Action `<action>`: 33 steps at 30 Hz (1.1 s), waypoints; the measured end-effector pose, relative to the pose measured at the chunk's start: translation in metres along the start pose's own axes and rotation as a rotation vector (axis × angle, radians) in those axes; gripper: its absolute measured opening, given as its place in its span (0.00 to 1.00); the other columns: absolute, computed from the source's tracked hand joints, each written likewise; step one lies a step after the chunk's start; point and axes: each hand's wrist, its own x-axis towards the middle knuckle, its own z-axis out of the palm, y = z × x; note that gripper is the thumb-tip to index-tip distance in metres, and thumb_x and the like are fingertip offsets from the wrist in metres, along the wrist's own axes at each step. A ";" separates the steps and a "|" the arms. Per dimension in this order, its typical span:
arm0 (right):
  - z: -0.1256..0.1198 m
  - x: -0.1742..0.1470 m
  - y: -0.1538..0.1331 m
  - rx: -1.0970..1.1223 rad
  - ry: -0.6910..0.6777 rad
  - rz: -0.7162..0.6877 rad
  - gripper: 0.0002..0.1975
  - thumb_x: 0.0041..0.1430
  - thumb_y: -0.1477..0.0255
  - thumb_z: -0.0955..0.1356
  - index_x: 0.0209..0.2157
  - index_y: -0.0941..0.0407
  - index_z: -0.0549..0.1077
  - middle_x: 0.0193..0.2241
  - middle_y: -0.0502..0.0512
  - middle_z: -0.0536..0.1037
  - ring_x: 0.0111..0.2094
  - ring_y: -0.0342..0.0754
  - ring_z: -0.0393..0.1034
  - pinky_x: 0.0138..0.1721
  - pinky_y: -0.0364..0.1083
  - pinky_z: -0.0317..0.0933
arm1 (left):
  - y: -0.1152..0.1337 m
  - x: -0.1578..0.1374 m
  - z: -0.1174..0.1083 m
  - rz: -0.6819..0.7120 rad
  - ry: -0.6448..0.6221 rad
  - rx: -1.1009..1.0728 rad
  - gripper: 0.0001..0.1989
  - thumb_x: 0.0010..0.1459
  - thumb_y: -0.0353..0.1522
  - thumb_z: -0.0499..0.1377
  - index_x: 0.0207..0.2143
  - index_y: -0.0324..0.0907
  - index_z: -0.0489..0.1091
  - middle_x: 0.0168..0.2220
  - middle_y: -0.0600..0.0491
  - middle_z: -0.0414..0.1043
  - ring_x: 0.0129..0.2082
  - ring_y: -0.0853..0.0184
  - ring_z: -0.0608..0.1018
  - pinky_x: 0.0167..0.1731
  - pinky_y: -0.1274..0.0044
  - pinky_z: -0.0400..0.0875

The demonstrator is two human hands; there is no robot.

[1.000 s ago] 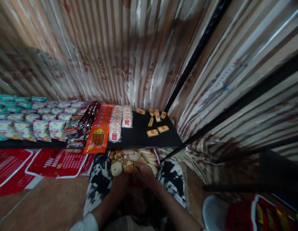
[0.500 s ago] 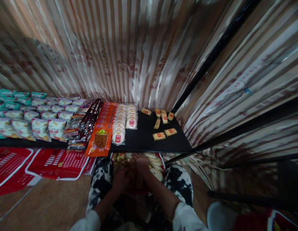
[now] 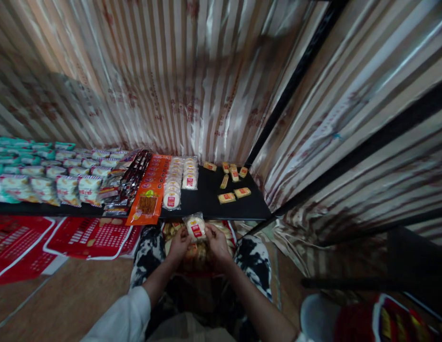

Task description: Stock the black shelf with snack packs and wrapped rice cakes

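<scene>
Between my two hands is a round white rice cracker pack [image 3: 195,227] in clear wrap with a red label. My left hand [image 3: 179,244] pinches its left edge, and my right hand [image 3: 217,242] grips its right edge. Below it, between my knees, stands a red bag [image 3: 233,233] filled with more wrapped snacks, partly hidden by my hands. Just beyond, on the black shelf [image 3: 206,206], similar rice cracker packs [image 3: 171,195] stand in two rows.
Small yellow snack packs [image 3: 226,197] lie scattered on the shelf's right part. An orange packet [image 3: 147,199], dark-wrapped sticks [image 3: 124,185] and white snack bags [image 3: 66,187] line its left. Red bags [image 3: 89,237] hang below. A black pole [image 3: 288,95] slants up at right.
My hands were down in the bag among the snacks; now they are raised a little, holding a rice cracker pack up between them. The view has shifted slightly.
</scene>
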 end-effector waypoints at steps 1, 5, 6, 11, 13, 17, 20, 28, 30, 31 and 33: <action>-0.001 -0.001 -0.001 0.053 0.001 0.020 0.18 0.55 0.60 0.62 0.38 0.57 0.74 0.36 0.57 0.79 0.36 0.50 0.73 0.37 0.48 0.67 | 0.002 -0.001 0.002 0.020 -0.012 -0.062 0.20 0.52 0.27 0.52 0.50 0.37 0.62 0.44 0.46 0.73 0.35 0.69 0.77 0.28 0.81 0.70; -0.008 -0.008 -0.012 0.126 -0.003 0.039 0.19 0.53 0.56 0.63 0.35 0.56 0.75 0.28 0.56 0.79 0.32 0.50 0.73 0.32 0.48 0.68 | 0.009 -0.005 0.006 0.114 -0.001 -0.139 0.14 0.52 0.29 0.53 0.43 0.35 0.66 0.33 0.49 0.75 0.29 0.70 0.76 0.27 0.81 0.70; -0.011 -0.009 -0.016 0.142 -0.001 0.039 0.19 0.52 0.55 0.64 0.35 0.56 0.75 0.26 0.55 0.78 0.30 0.50 0.73 0.32 0.48 0.68 | 0.011 -0.006 0.006 0.132 0.006 -0.131 0.13 0.52 0.29 0.53 0.41 0.35 0.66 0.32 0.50 0.75 0.29 0.70 0.76 0.28 0.81 0.69; -0.026 -0.011 -0.035 0.177 -0.006 0.046 0.21 0.43 0.53 0.69 0.30 0.57 0.75 0.25 0.55 0.78 0.29 0.50 0.73 0.32 0.48 0.67 | 0.027 -0.007 0.001 0.189 0.005 -0.084 0.10 0.50 0.28 0.54 0.37 0.37 0.68 0.28 0.54 0.74 0.29 0.71 0.75 0.28 0.81 0.69; -0.030 -0.007 -0.039 0.175 -0.020 0.057 0.21 0.39 0.53 0.71 0.29 0.57 0.75 0.25 0.55 0.78 0.28 0.50 0.73 0.31 0.48 0.67 | 0.036 -0.006 0.000 0.201 -0.008 -0.057 0.11 0.49 0.28 0.55 0.37 0.38 0.68 0.28 0.55 0.74 0.28 0.71 0.75 0.28 0.81 0.69; -0.032 0.005 -0.040 0.188 -0.001 0.068 0.21 0.37 0.54 0.72 0.28 0.57 0.74 0.24 0.54 0.78 0.26 0.48 0.72 0.30 0.47 0.66 | 0.051 0.001 0.000 0.213 -0.010 0.003 0.12 0.49 0.27 0.55 0.39 0.40 0.68 0.30 0.54 0.75 0.28 0.71 0.76 0.30 0.79 0.70; -0.029 0.019 -0.039 0.218 0.001 0.074 0.21 0.39 0.55 0.71 0.30 0.58 0.74 0.25 0.54 0.78 0.26 0.47 0.71 0.30 0.47 0.65 | 0.060 0.011 0.002 0.225 0.020 0.053 0.14 0.50 0.26 0.55 0.41 0.40 0.68 0.32 0.53 0.76 0.31 0.70 0.77 0.34 0.78 0.70; -0.005 0.074 -0.034 0.212 0.047 0.059 0.17 0.38 0.59 0.70 0.27 0.58 0.74 0.23 0.52 0.76 0.25 0.45 0.68 0.29 0.43 0.61 | 0.085 0.042 -0.001 0.280 0.113 0.152 0.22 0.47 0.22 0.54 0.47 0.39 0.65 0.44 0.48 0.73 0.44 0.65 0.74 0.48 0.73 0.65; 0.001 0.084 -0.032 0.229 0.062 0.069 0.17 0.38 0.60 0.71 0.27 0.58 0.74 0.23 0.51 0.76 0.25 0.44 0.67 0.29 0.43 0.61 | 0.088 0.048 -0.004 0.318 0.119 0.220 0.23 0.47 0.21 0.54 0.48 0.40 0.65 0.47 0.48 0.72 0.48 0.64 0.72 0.51 0.73 0.63; 0.003 0.088 -0.031 0.237 0.063 0.077 0.16 0.38 0.60 0.71 0.27 0.58 0.74 0.23 0.51 0.76 0.24 0.44 0.67 0.29 0.43 0.60 | 0.089 0.050 -0.006 0.338 0.128 0.266 0.24 0.47 0.21 0.53 0.48 0.40 0.65 0.48 0.48 0.71 0.50 0.64 0.71 0.52 0.72 0.62; 0.007 0.097 -0.027 0.239 0.057 0.095 0.16 0.38 0.60 0.70 0.27 0.58 0.74 0.23 0.51 0.76 0.24 0.44 0.67 0.29 0.43 0.61 | 0.087 0.056 -0.008 0.371 0.154 0.360 0.25 0.47 0.21 0.52 0.50 0.37 0.64 0.51 0.45 0.69 0.52 0.62 0.69 0.54 0.72 0.60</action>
